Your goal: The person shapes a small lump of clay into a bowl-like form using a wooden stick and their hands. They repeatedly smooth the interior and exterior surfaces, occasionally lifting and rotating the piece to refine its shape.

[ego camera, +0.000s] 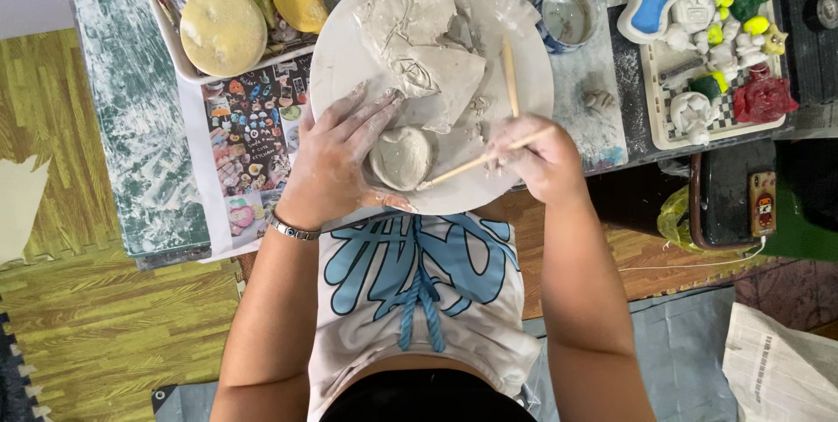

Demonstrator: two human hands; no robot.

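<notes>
My left hand [336, 156] cups a small round clay piece [401, 157] on the near edge of a large white plate [345, 55]. My right hand [537, 158] grips a thin wooden modelling stick [467, 165] whose tip touches the clay piece's right side. A second wooden stick [509, 77] lies on the plate. Behind the piece sits a big lump of grey clay [419, 38] partly on clear plastic wrap.
A white tray [170, 34] with a yellow sponge [223, 29] and paints stands at the back left, above a sticker sheet [257, 130]. A cup of cloudy water [567, 13] is right of the plate. Painted and white figurines [711, 47] fill a tray at the far right.
</notes>
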